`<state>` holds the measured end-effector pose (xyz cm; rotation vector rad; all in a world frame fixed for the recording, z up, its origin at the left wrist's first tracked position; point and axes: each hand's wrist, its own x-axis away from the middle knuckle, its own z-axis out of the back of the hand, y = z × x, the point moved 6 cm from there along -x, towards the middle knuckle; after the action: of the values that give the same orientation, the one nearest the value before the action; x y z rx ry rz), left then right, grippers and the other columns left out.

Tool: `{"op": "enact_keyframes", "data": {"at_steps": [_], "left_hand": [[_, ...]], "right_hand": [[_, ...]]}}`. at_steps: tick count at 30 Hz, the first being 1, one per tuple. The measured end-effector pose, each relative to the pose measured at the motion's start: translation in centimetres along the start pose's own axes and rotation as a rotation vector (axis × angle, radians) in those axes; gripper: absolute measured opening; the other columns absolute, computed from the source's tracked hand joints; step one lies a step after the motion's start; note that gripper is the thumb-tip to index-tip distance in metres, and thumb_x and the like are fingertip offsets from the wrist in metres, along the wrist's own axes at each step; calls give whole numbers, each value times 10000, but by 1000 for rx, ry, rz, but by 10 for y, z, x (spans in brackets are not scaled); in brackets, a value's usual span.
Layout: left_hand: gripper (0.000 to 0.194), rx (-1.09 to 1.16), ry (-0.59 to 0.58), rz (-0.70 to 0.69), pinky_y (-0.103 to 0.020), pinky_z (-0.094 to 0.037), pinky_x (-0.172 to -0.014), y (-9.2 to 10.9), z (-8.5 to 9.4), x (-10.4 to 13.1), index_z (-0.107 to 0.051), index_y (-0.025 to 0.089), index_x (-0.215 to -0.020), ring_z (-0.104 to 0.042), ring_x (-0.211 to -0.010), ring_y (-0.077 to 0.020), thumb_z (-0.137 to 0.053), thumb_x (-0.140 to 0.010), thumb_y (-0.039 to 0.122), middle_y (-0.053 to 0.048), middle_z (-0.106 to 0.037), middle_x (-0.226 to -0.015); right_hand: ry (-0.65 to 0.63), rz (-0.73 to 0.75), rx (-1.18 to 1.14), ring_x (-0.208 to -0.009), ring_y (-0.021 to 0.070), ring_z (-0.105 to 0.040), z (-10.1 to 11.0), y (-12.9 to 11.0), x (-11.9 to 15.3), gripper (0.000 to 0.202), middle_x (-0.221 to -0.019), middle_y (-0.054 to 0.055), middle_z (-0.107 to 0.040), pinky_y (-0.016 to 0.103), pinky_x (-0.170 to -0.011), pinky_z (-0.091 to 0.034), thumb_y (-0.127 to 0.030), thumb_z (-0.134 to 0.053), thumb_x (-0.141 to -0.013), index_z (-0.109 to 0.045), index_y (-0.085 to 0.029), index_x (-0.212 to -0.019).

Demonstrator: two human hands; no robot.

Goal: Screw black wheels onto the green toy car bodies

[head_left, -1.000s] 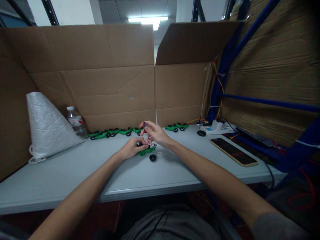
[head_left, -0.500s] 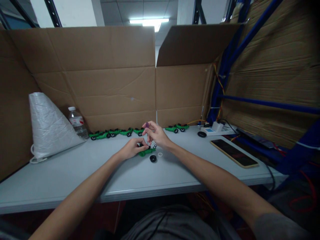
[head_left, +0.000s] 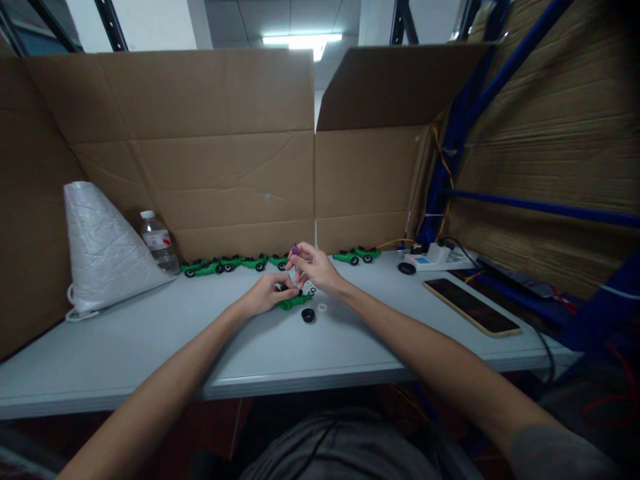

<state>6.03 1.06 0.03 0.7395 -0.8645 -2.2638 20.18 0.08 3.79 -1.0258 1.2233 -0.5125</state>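
In the centre of the frame, the green toy body (head_left: pixel 296 302) lies on the table (head_left: pixel 240 357), its long axis running roughly left to right with the right end a little higher in the picture. My left hand (head_left: pixel 267 294) is nearer, thumb and fingers closed on its upper left part. My right hand (head_left: pixel 317 268) sits just above and to the right, its fingers pinching a purple-topped tool (head_left: pixel 295 249) that stands roughly upright over the body; whether its tip touches, I cannot tell. A black wheel (head_left: pixel 308 315) lies just below the body's right end. As for writing, the bottle (head_left: pixel 158 244) at left centre wears a white-and-red label, too small and blurred for me to read any brand
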Motion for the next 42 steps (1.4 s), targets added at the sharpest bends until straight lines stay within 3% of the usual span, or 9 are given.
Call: {"op": "enact_keyframes", "data": {"at_steps": [4, 12, 19, 28, 33, 35, 40, 42], "left_hand": [[451, -1, -9, 1, -258, -445, -690, -3, 0, -1, -735, 127, -878, -601, -760, -148, -710, -906, 576, -61, -707, -871], [429, 17, 6, -9, -261, -450, -706, 1, -1, 0, -701, 131, -869, -591, -768, -144, -711, -912, 557, -53, -697, -867], [448, 0, 5, 5, -251, -422, -669, -1, 0, 0, -733, 124, -879, -575, -754, -137, -701, -916, 570, -57, -691, -882], [431, -16, 14, -16, -248, -460, -723, 0, 1, 0, -705, 136, -881, -608, -797, -151, -690, -924, 565, -48, -701, -880], [417, -19, -18, -13, -254, -478, -740, -3, 2, 0, -723, 132, -889, -630, -820, -164, -660, -950, 539, -68, -726, -920], [416, -16, -11, -7, -259, -483, -741, -3, 3, 0, -721, 131, -897, -629, -819, -167, -667, -942, 541, -69, -722, -925], [420, -2, 2, -13, -246, -470, -728, 2, 2, 0, -671, 146, -863, -614, -824, -164, -681, -921, 562, -40, -684, -878], [425, -2, -2, -11, -248, -469, -737, 3, 1, -1, -663, 147, -840, -607, -824, -164, -673, -927, 562, -39, -682, -862]], "right_hand": [[-61, -34, -12, -556, 94, -634, 1, 1, 1, 468, -946, 28, -702, 222, -453, -574, -640, -651, -915, -565, -206, -1066], [123, 92, 67, -467, 87, -573, 1, 4, 1, 441, -789, -66, -594, 201, -378, -501, -551, -750, -857, -438, -245, -916], [-72, -40, -29, -536, 101, -630, -2, 6, 2, 444, -942, 12, -674, 244, -446, -575, -630, -613, -942, -552, -216, -1090], [161, 68, 69, -438, 91, -573, -1, 7, 4, 466, -710, -83, -620, 180, -375, -467, -567, -759, -847, -426, -248, -909], [-97, -65, -11, -493, 104, -631, -14, 7, 3, 455, -824, -22, -677, 217, -420, -542, -659, -627, -917, -541, -226, -1025], [-124, -71, -27, -504, 102, -632, -15, 6, 3, 466, -861, -8, -685, 227, -440, -557, -667, -615, -920, -562, -219, -1035], [138, 36, 60, -463, 89, -589, -10, 12, 3, 433, -729, -65, -624, 186, -415, -478, -603, -720, -862, -520, -224, -924], [181, 51, 79, -447, 88, -567, -12, 16, 3, 409, -667, -87, -581, 183, -415, -463, -577, -718, -869, -507, -228, -900]]}}
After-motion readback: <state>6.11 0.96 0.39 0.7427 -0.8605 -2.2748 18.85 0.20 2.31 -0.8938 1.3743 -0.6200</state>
